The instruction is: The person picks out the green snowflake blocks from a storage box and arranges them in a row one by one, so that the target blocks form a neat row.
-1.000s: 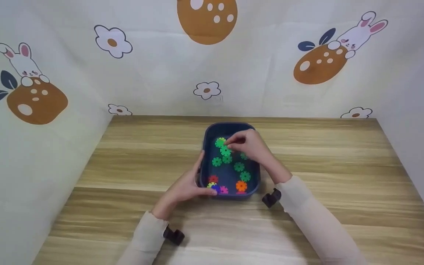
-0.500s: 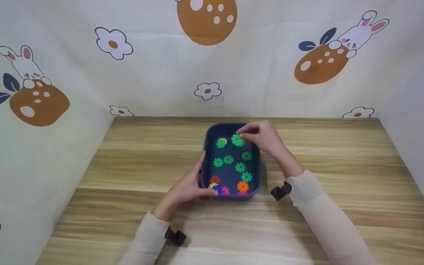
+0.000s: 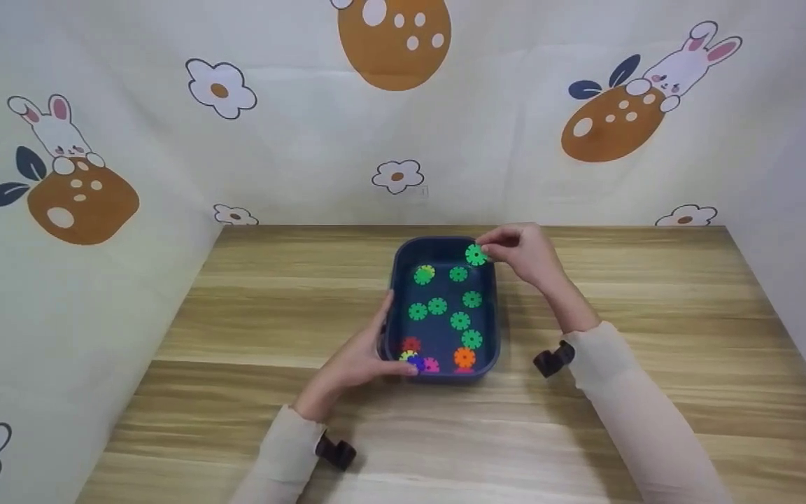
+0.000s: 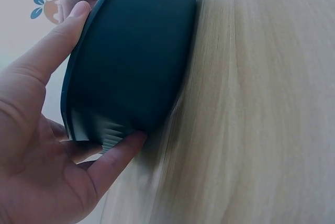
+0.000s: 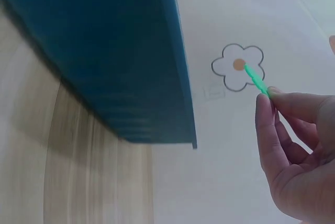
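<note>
Green gear (image 3: 475, 255) in right hand (image 3: 523, 253)

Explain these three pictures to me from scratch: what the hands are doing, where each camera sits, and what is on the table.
No machine here: a person works with two bare hands. The wide picture comes from a camera on the person's head, looking down at a light wooden table. The other two come from cameras strapped to each wrist.

On the table stands a dark blue rectangular plastic tray holding small flat gear-shaped plastic discs, mostly green, with red, pink, orange and blue ones at the near end.

The left hand holds the tray's near left corner; the left wrist view shows its fingers against the tray wall. The right hand pinches one green gear-shaped disc above the tray's far right corner; the right wrist view shows it edge-on.
</note>
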Motion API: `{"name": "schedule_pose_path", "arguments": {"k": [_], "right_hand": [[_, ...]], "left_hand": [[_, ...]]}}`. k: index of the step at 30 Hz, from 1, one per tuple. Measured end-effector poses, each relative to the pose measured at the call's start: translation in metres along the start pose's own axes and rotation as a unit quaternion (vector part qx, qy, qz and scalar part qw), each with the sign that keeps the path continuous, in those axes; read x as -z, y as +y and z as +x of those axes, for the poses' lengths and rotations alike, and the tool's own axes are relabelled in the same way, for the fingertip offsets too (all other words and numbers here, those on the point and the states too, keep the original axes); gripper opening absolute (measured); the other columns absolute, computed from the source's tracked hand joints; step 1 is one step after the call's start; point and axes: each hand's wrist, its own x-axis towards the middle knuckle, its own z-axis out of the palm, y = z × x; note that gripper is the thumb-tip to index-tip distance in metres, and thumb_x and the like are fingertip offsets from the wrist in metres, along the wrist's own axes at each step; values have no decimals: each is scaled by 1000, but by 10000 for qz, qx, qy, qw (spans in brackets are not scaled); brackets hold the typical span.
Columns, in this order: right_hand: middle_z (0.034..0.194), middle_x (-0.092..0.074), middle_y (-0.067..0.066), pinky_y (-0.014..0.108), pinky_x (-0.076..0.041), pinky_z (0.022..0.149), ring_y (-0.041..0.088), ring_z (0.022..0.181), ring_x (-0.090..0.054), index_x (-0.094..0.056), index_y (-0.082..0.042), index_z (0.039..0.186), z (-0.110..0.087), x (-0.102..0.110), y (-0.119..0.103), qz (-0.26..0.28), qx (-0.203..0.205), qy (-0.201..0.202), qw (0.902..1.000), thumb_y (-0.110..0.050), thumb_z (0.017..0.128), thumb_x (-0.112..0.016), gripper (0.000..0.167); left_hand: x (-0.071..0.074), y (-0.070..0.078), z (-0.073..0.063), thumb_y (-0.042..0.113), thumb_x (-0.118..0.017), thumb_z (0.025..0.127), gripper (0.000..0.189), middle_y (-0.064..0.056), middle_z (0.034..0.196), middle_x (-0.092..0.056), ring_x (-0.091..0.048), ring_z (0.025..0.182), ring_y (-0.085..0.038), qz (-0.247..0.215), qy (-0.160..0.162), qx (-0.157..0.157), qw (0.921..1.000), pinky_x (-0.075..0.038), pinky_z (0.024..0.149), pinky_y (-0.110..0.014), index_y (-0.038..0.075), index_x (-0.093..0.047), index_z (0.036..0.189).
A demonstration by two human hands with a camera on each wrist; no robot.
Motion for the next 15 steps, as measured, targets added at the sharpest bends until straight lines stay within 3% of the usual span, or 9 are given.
{"name": "schedule_pose_path", "arguments": {"k": [8,15], "right_hand": [[105,-72,23,15,-57,73,6,80,-67,-75,2,105,1,12,14,111,149,315,9993,-10,94,-69,18],[103,-71,19,15,-57,74,1,78,-65,-73,7,108,2,18,32,437,-73,613,9971,-8,93,-68,21]], "left_hand": [[0,-1,1,21,-88,76,125,-14,168,-13,-36,143,-34,-113,-70,-86,9999,-21,124,-53,21,4,162],[0,-1,0,23,-88,75,126,-12,169,-9,-30,148,-34,-63,-40,-10,10000,-17,125,-53,22,3,162]]}}
